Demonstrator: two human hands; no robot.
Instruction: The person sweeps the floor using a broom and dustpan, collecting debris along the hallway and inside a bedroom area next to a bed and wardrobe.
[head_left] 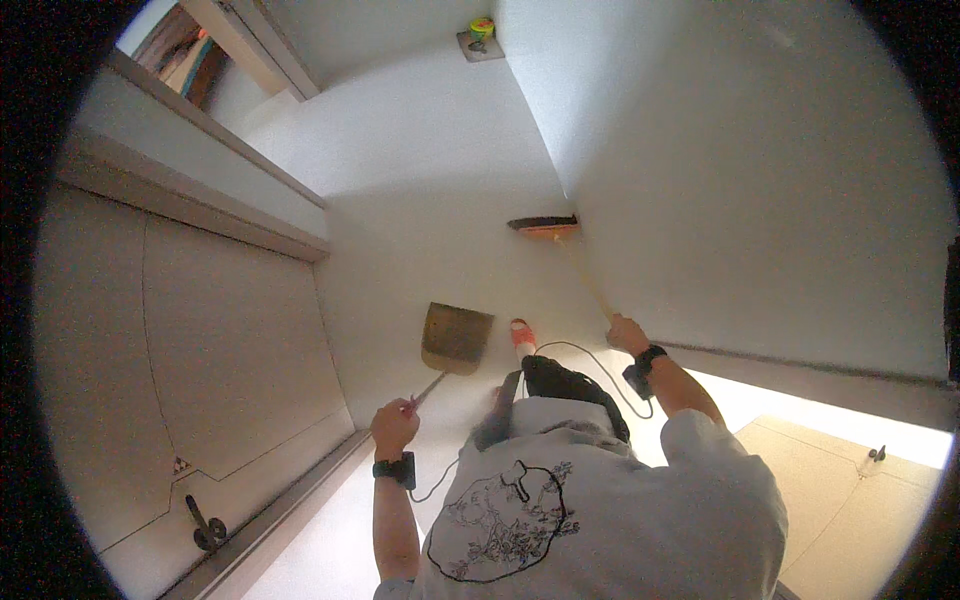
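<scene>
While hands grip: flat brown dustpan (457, 338), bristled broom (545, 228).

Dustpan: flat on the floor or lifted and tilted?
Cannot tell for sure. The dustpan sits low by the floor, its handle gripped in the left hand, but the view from straight above hides whether its edge touches down.

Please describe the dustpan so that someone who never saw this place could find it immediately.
Start from the pale floor of the narrow corridor, between the closed door and the white wall. The dustpan is the flat brown tray on a thin handle gripped by the left hand. The broom ahead is bristled instead.
</scene>
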